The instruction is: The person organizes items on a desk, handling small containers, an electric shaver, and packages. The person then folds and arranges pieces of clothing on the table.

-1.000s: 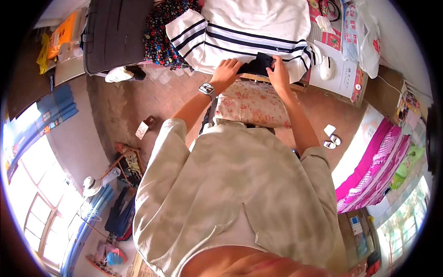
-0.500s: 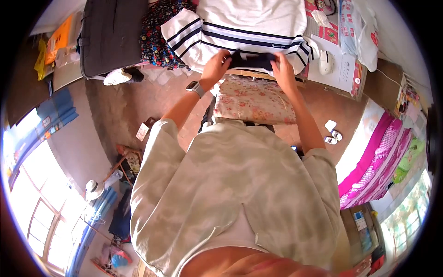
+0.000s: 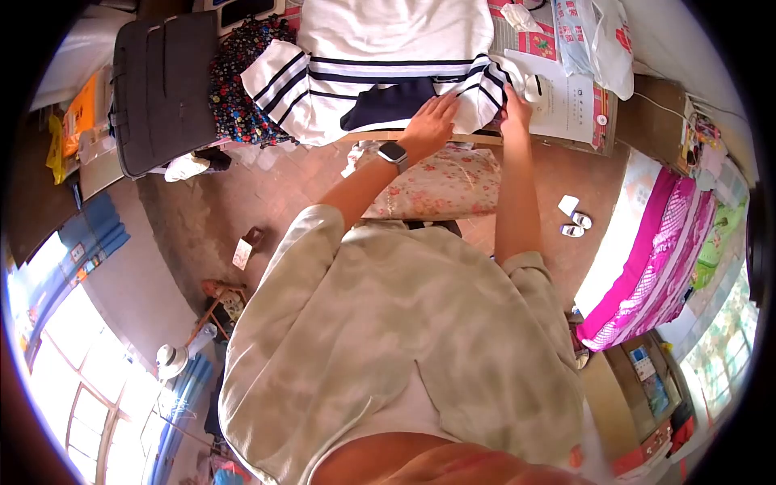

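A white sweater with dark stripes [image 3: 396,40] lies spread on the table. On its lower part rests a dark navy cloth [image 3: 380,105]. My left hand [image 3: 433,121], below the watch, lies with fingers spread over the cloth's right end and the sweater hem. At the striped sleeve on the right, my right hand [image 3: 515,111] has its fingers closed on the sleeve's edge. A white mouse [image 3: 532,88] is just beyond that hand, partly hidden. The floral cloth [image 3: 234,89] lies against the sweater's left sleeve.
A dark grey bag [image 3: 166,89] stands left of the floral cloth. Papers [image 3: 566,105] and plastic bags [image 3: 598,40] are on the right. Below the table edge is a flower-patterned seat [image 3: 440,182]. White slippers [image 3: 575,225] lie on the floor at right.
The dark cloth, held between both hands before, now lies on the sweater. My left hand moved right onto its end; my right hand let it go and moved to the right sleeve. The view shifted.
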